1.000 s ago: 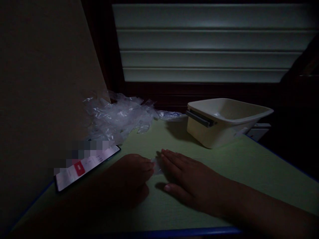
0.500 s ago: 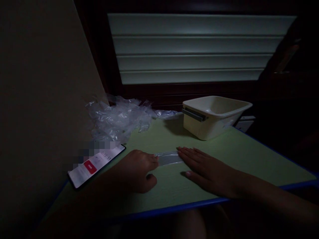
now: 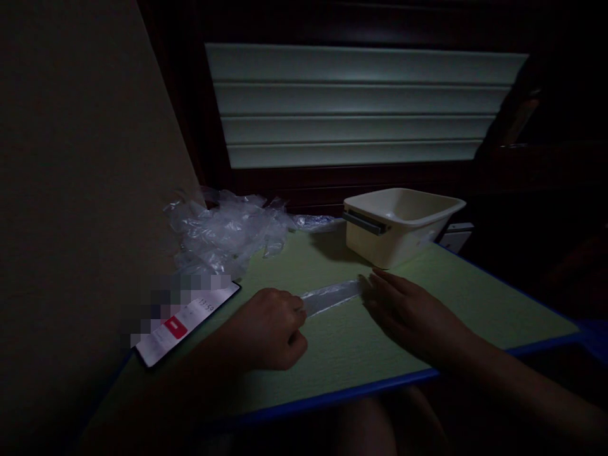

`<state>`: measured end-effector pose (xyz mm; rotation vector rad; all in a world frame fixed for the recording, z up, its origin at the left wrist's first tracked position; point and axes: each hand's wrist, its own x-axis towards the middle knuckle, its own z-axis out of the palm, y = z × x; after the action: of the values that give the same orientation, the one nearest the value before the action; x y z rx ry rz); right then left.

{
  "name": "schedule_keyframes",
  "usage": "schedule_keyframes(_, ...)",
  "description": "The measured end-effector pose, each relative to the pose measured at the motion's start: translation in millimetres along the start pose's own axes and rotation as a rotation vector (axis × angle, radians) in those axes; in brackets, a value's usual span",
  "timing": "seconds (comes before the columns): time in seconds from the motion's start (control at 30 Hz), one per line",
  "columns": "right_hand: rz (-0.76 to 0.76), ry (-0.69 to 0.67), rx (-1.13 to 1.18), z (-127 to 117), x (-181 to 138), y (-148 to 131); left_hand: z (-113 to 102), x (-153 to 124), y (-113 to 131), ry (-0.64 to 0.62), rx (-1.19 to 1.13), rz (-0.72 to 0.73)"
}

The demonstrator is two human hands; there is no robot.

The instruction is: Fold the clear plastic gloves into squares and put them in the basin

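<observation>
A narrow strip of clear plastic [image 3: 331, 295] lies stretched across the green tabletop [image 3: 456, 291]. My left hand [image 3: 268, 328] is closed in a loose fist and pinches the strip's left end. My right hand [image 3: 411, 310] rests on the table with its fingers stretched out flat, fingertips pressing the strip's right end. A heap of crumpled clear plastic bags [image 3: 223, 231] sits behind, at the far left of the table.
A cream plastic tub [image 3: 399, 223] with a grey handle stands at the back right. A lit phone [image 3: 183, 320] lies by my left hand, near a wall. The table has a blue front edge [image 3: 361, 391]. Closed window blinds [image 3: 356, 104] fill the background.
The small folded plastic piece between my hands has been drawn out into a long strip. My right hand slid right and away, while the left stayed pinching its end.
</observation>
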<state>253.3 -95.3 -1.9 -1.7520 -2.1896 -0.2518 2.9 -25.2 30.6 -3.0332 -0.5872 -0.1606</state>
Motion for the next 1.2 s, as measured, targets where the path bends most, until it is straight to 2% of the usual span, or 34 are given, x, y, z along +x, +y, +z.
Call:
schedule_keyframes(0.07,-0.087,0.04,0.005,-3,7,-14,1,2,3,-0.014,0.069,0.004)
schedule_keyframes(0.17,-0.214,-0.03,0.017,-3,20,-37,2,4,9,0.025,0.113,0.033)
schedule_keyframes(0.27,-0.32,-0.078,0.039,4,33,-49,5,4,12,0.101,0.035,0.112)
schedule_keyframes(0.33,-0.372,-0.098,0.111,8,40,-47,7,4,11,0.152,-0.047,0.151)
schedule_keyframes(0.47,-0.465,-0.176,0.324,11,54,-30,17,5,0,0.291,-0.124,0.14)
schedule_keyframes(0.57,-0.522,-0.194,0.428,12,63,-16,26,6,-8,0.307,-0.173,0.14)
schedule_keyframes(0.63,-0.528,-0.157,0.453,13,66,-8,30,7,-10,0.302,-0.214,0.118)
schedule_keyframes(0.8,-0.542,-0.053,0.455,11,62,4,31,10,-10,0.354,-0.304,0.084)
schedule_keyframes(1.0,-0.725,-0.085,0.197,9,54,-3,27,12,-5,0.358,-0.351,0.027)
schedule_keyframes(1.07,-0.713,-0.089,0.199,10,53,-6,26,12,-5,0.349,-0.354,0.019)
schedule_keyframes(1.2,-0.552,-0.121,0.378,11,54,-9,28,14,-7,0.379,-0.417,-0.023)
